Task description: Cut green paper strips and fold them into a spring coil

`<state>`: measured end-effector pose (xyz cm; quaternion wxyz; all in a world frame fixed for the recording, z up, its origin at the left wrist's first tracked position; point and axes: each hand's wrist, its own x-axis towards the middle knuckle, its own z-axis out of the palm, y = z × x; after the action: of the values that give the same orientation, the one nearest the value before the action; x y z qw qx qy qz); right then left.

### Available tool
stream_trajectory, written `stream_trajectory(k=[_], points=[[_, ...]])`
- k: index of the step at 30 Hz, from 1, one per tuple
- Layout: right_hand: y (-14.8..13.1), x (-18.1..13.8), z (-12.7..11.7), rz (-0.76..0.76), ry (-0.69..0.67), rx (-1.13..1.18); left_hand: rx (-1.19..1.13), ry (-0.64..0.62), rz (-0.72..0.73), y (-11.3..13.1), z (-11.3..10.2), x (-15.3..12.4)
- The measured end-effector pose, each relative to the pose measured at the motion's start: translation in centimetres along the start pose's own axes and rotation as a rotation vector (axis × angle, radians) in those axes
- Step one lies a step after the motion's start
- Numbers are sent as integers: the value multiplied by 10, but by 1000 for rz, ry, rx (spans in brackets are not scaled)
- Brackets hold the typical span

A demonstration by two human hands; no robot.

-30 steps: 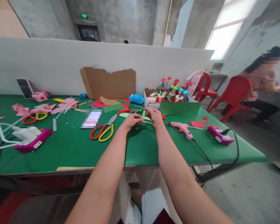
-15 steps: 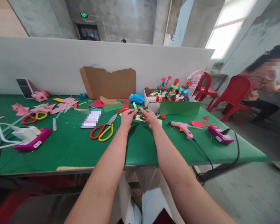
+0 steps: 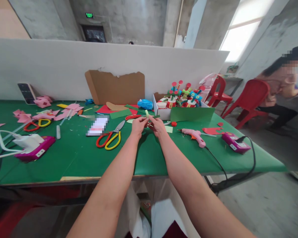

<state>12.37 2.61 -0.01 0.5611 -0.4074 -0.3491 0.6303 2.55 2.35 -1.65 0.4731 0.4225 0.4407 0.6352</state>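
Observation:
My left hand [image 3: 139,126] and my right hand [image 3: 157,125] meet over the green table, fingertips close together. Between them they pinch narrow paper strips: a light green strip [image 3: 147,113] stands up from the fingers, and a dark green strip [image 3: 157,116] sticks out to the right. How the strips join is hidden by the fingers. Pale green paper [image 3: 169,129] lies beneath and beside the right hand. A red-handled tool [image 3: 133,117] rests just behind the left hand. Scissors [image 3: 114,135] with one red and one yellow handle lie left of my left forearm.
A white box [image 3: 164,114] of paper figures stands behind my right hand, with a green sheet [image 3: 192,114] against it. A pink glue gun [image 3: 194,136] and its cord lie right. Left are a phone [image 3: 98,125], pink paper pieces [image 3: 73,110] and a purple power strip [image 3: 37,150].
My left hand has moved slightly right, and both hands are now closer together. The light green strip has shifted a little to the right with them.

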Motion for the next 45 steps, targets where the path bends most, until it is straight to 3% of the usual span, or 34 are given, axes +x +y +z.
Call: stream_trajectory(k=[13, 30, 45], points=[[2, 4, -3, -53, 34, -22, 26, -8, -14, 2, 3, -4], [-3, -1, -5, -66, -112, -2, 75, -53, -10, 1, 2, -3], [5, 7, -4, -356, 146, -341, 66, -90, -28, 1, 2, -4]])
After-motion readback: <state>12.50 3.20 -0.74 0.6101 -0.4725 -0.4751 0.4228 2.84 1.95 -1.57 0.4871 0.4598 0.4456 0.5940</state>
